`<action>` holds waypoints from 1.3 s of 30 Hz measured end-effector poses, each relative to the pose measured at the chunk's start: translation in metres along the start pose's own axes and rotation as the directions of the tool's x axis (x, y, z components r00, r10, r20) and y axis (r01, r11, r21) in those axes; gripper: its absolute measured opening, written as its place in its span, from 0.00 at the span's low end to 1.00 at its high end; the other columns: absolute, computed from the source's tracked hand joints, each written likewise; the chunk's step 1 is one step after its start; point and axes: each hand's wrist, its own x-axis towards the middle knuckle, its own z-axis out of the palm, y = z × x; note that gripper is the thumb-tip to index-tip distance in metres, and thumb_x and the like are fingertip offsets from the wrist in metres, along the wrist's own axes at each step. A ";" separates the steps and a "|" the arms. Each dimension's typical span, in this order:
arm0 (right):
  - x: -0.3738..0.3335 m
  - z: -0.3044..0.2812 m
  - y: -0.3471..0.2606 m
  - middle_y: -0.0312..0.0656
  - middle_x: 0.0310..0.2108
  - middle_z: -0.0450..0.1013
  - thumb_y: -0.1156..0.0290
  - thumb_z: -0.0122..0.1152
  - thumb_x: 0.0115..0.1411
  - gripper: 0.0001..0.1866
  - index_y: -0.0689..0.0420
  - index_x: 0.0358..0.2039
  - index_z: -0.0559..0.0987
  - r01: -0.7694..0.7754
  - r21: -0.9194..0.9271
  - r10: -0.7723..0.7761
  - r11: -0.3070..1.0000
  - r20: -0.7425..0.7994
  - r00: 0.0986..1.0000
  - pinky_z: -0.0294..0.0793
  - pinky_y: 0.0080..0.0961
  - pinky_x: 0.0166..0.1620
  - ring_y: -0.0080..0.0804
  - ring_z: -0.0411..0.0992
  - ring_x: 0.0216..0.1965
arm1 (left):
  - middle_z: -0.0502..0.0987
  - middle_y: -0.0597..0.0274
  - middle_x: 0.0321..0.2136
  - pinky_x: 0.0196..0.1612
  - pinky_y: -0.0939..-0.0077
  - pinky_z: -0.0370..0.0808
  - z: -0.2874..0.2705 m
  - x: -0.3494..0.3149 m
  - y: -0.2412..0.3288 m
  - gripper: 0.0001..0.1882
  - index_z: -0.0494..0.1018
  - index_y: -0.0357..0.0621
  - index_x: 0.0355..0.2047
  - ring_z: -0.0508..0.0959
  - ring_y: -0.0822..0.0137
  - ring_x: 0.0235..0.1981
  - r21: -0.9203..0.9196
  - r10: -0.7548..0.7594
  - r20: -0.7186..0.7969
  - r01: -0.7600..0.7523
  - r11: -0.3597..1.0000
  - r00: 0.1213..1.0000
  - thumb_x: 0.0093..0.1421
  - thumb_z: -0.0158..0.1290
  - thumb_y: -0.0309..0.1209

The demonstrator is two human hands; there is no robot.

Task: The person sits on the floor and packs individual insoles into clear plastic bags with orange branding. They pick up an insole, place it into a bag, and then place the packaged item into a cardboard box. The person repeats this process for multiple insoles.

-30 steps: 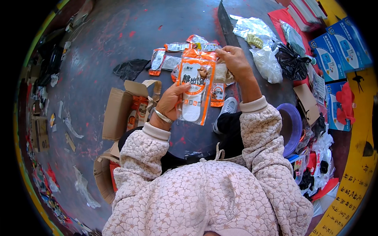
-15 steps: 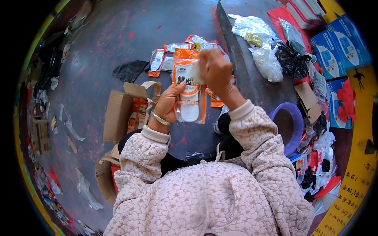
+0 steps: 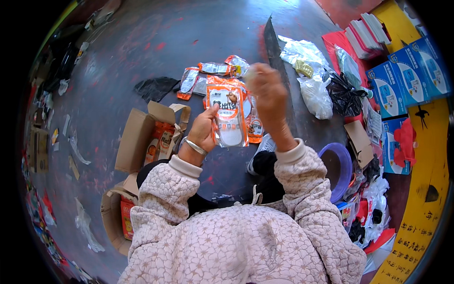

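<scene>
My left hand (image 3: 203, 130) grips a flat orange-and-white plastic packet (image 3: 228, 116) by its left edge, thumb on top. The packet has a clear lower part with something pale inside. My right hand (image 3: 270, 92) is raised beside the packet's upper right corner, apart from it and smeared by motion. Its fingers are curled round something small and whitish, too blurred to name. Beyond the held packet lies a loose group of similar orange and silver packets (image 3: 215, 69) on the dark floor.
An open cardboard box (image 3: 134, 142) with orange packets inside stands at the left, another box (image 3: 109, 215) below it. A black plastic sheet (image 3: 156, 89) lies beyond. To the right are a purple tub (image 3: 349, 175), white plastic bags (image 3: 316, 97), a black bag (image 3: 349, 93) and blue boxes (image 3: 410, 75).
My right hand has moved off the packet's face, up and to the right, with the whitish thing. The packet stays in my left hand, now more fully visible.
</scene>
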 end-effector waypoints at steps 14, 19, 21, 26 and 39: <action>-0.017 0.011 -0.012 0.45 0.49 0.68 0.75 0.59 0.50 0.20 0.58 0.45 0.73 0.219 -0.094 -0.167 0.971 0.389 0.906 0.64 0.31 0.53 0.41 0.65 0.53 | 0.68 0.53 0.50 0.52 0.62 0.70 -0.002 -0.002 -0.002 0.23 0.57 0.40 0.55 0.71 0.58 0.50 0.092 0.067 0.163 -0.083 0.992 0.984 0.67 0.31 0.43; -0.002 -0.011 0.032 0.44 0.38 0.74 0.72 0.53 0.56 0.12 0.59 0.42 0.74 -0.235 -0.191 0.274 0.953 0.211 0.938 0.74 0.30 0.38 0.40 0.74 0.32 | 0.68 0.51 0.50 0.51 0.61 0.71 0.004 -0.011 0.005 0.23 0.56 0.41 0.55 0.72 0.57 0.48 0.092 0.064 0.213 -0.086 0.992 0.975 0.67 0.31 0.42; 0.002 -0.025 0.075 0.43 0.32 0.75 0.68 0.54 0.56 0.13 0.62 0.39 0.74 -0.566 0.161 0.567 0.809 0.039 0.823 0.74 0.27 0.34 0.34 0.74 0.26 | 0.67 0.51 0.51 0.51 0.59 0.71 0.014 -0.014 0.016 0.23 0.55 0.40 0.56 0.72 0.57 0.48 0.071 0.059 0.279 -0.082 0.994 0.958 0.67 0.31 0.42; -0.004 -0.022 0.057 0.41 0.30 0.74 0.58 0.55 0.56 0.17 0.62 0.34 0.73 -0.741 0.669 0.751 0.048 0.465 0.469 0.74 0.24 0.32 0.30 0.74 0.28 | 0.70 0.53 0.48 0.49 0.61 0.73 0.009 -0.013 0.011 0.22 0.58 0.40 0.54 0.73 0.58 0.47 0.073 0.062 0.208 -0.079 0.994 0.976 0.67 0.32 0.41; -0.013 -0.008 0.030 0.42 0.28 0.75 0.77 0.57 0.55 0.05 0.65 0.30 0.76 -0.761 0.617 0.700 0.200 0.453 0.552 0.74 0.23 0.35 0.27 0.73 0.28 | 0.77 0.60 0.30 0.34 0.81 0.75 0.002 -0.013 0.019 0.11 0.72 0.32 0.38 0.77 0.73 0.33 0.601 0.258 0.023 -0.220 0.769 0.966 0.57 0.52 0.26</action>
